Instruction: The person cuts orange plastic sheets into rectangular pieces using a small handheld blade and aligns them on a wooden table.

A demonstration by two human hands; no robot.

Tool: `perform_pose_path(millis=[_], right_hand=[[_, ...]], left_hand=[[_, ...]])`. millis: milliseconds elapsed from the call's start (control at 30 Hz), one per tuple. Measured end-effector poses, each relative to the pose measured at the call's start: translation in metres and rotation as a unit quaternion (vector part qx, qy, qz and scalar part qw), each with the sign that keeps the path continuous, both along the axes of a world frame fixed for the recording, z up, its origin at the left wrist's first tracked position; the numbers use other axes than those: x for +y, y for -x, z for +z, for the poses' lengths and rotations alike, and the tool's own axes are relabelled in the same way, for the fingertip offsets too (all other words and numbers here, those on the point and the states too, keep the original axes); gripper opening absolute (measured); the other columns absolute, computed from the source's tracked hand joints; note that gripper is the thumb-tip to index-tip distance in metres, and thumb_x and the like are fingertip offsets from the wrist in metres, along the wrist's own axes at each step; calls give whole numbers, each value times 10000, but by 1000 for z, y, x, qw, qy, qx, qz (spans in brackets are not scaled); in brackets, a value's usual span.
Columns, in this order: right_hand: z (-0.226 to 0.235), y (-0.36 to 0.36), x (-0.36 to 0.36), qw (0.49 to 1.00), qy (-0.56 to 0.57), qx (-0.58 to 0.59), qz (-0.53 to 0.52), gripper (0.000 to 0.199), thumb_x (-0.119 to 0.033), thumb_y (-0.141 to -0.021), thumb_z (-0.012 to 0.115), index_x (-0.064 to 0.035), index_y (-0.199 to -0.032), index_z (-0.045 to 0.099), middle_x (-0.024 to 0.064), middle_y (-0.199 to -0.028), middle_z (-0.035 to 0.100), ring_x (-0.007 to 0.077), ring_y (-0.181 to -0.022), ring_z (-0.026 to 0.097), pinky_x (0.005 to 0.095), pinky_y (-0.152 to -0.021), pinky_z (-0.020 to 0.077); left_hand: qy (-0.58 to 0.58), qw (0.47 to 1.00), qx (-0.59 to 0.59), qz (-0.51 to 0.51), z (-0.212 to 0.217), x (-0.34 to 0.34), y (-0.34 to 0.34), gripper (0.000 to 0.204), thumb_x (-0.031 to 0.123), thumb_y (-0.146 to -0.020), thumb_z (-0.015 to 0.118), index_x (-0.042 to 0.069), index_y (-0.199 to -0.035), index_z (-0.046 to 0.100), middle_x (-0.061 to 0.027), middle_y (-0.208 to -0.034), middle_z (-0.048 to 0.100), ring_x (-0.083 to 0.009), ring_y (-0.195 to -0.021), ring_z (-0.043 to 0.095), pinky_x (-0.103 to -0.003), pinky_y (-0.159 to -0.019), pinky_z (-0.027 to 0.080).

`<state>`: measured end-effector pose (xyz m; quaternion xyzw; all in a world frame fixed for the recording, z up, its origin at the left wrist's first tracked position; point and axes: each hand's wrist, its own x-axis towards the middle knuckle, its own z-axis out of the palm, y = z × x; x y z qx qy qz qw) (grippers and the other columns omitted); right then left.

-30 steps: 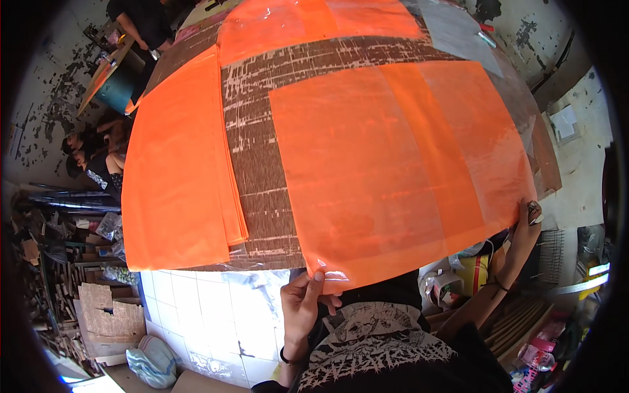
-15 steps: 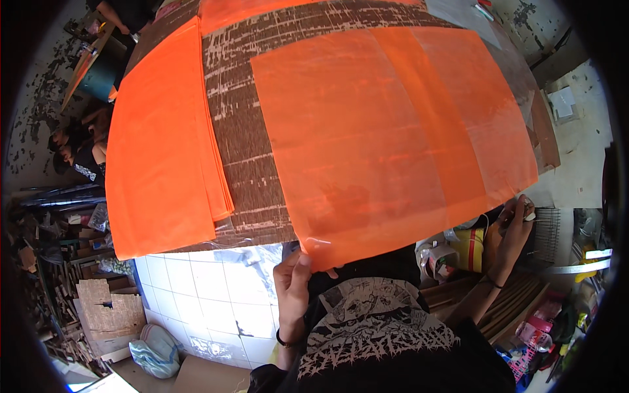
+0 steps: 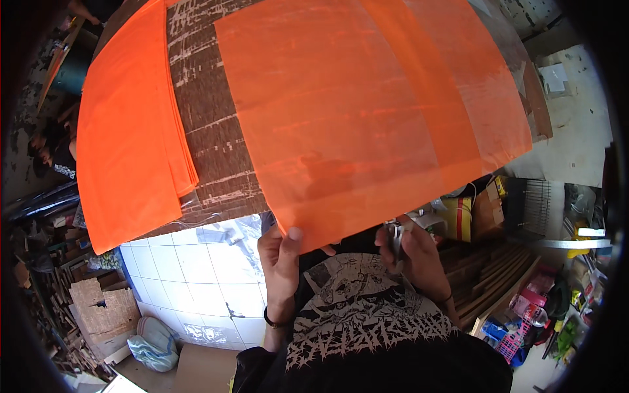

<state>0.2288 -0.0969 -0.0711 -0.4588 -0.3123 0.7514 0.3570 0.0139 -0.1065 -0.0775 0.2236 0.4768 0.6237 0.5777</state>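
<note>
A large translucent orange plastic sheet (image 3: 327,111) lies over the table, with a darker orange strip running down it. My left hand (image 3: 280,252) pinches its near left corner between thumb and fingers. Just below the sheet's near edge, my right hand (image 3: 419,252) is closed around a small silvery metal tool (image 3: 395,237). The tool's exact kind is hard to make out. To the left lies a stack of folded opaque orange sheets (image 3: 131,124), apart from both hands.
The brown, worn tabletop (image 3: 219,141) shows between the sheets. A striped sack (image 3: 154,344) and wood scraps (image 3: 98,304) are on the floor at left. Long wooden strips (image 3: 498,278) and a pink basket (image 3: 511,344) lie at right. People are at the far left.
My right hand has moved left from the sheet's near right corner to below the middle of its near edge. The left hand keeps its pinch. The whole view has shifted slightly.
</note>
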Motion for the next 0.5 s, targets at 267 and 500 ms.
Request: perform_pose_path(millis=[267,500], right_hand=[[7,29,3,993,-1,118,-5,308,-244,-960,548,-7,-1136,460,112,-999,561,152,-798,594,278,-508,535],[1,35,1,994,3,102,-24,305,-237,-949,554,-2,-1129,478,103,-963,543,151,-801,570,283,-509,551]], left_hand=[[-91,987,-93,-94,-29,-3,-17,241,175,-927,575,-54,-1001,600,-177,-895,658,-256,-732,664,-348,-589,548],[-59,984,-128,-108,-35,-7,-33,254,240,-960,545,-9,-1007,547,-100,-889,598,-175,-679,586,-282,-646,470]])
